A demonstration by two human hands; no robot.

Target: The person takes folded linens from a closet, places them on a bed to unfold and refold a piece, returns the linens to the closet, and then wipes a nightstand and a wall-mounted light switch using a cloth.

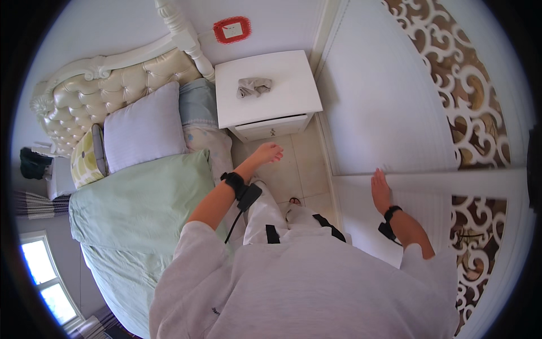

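My left hand [268, 153] hangs over the tiled floor, in front of the white nightstand [292, 78], fingers loosely bent and holding nothing. A crumpled grey cloth [254, 87] lies on the nightstand's top, whose upper drawer [273, 125] shows a dark gap above its front. At the right, my right hand [381, 188] is flat, fingers extended, at the frame edge of a white sliding wardrobe door [394, 101]; it appears to touch the panel. Each wrist wears a black strap with a small device.
A bed with a green quilt [144, 199], a white pillow [144, 127] and a tufted headboard [118, 87] stands at the left. A wall socket [232, 30] with a red surround is above the nightstand. Scrollwork panels [470, 84] run along the wardrobe. My feet are on floor tiles [277, 169].
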